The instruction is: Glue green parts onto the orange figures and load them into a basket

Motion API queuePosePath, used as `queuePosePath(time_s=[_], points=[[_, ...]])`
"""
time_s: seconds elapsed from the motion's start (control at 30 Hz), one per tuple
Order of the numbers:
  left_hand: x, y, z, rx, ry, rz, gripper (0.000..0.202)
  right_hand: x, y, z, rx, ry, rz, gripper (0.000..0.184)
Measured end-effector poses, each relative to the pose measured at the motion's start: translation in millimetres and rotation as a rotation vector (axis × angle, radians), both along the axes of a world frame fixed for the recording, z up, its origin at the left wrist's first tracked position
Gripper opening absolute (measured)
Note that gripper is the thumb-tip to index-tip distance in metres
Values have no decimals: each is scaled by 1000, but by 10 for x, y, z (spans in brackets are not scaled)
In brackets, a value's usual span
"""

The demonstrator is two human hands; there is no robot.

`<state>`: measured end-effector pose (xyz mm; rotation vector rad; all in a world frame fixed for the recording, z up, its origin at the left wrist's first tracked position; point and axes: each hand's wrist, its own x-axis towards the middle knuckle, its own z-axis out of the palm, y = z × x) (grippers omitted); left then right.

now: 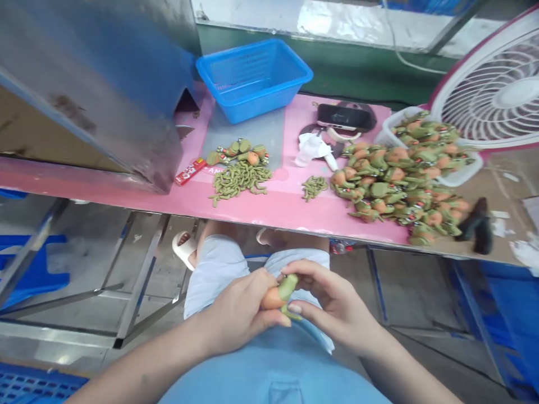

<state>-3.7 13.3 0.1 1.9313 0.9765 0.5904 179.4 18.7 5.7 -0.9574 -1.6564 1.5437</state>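
Over my lap, both hands hold one small toy figure [281,294] with an orange body and green limbs. My left hand [240,312] wraps around its orange part. My right hand [332,306] pinches the green part between thumb and fingers. On the pink table [269,205], a big heap of the same figures [398,179] spills from a white basket [457,177] at the right. Loose green pieces lie in a large pile [240,178] and a small pile [314,186], with a few figures [242,151] behind the large pile.
A blue basket [252,78] stands at the back. A grey metal machine housing [96,84] fills the left. A white fan [497,90] stands at the right, with a black device [345,116], white cloth [314,148], red packet [190,171] and dark object [478,224] nearby.
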Motion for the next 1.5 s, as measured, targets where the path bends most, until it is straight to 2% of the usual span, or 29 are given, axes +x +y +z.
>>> queuePosePath(time_s=[0.23,0.47,0.6,0.73,0.9,0.97,1.07,1.13,1.23,1.33,1.37,1.5], points=[[19,30,-4,105,-34,5,38,11,13,25,10,25,-1,34],[9,13,-32,76,-38,17,38,-1,8,6,12,42,-15,33],[11,23,-19,9,-48,13,40,-4,10,12,1,47,-21,32],[19,29,2,-234,-141,41,43,23,52,-3,-51,74,-9,30],[64,35,10,-826,-505,77,48,68,176,-43,-152,65,74,17],[70,42,-2,-937,-573,72,49,71,218,-50,-175,52,137,18],[38,67,-29,-984,-603,41,49,49,238,-57,-185,20,166,20],[-11,102,-43,-933,-581,89,51,17,227,-71,-242,67,105,22],[-100,180,-47,-725,-540,314,52,-39,202,-116,-419,271,16,28],[-174,251,-33,-541,-554,496,22,-79,191,-161,-532,436,-53,32],[-190,265,-27,-477,-557,510,11,-89,190,-170,-555,465,-70,32],[-204,271,-10,-227,-542,440,22,-118,180,-177,-620,539,-117,32]])
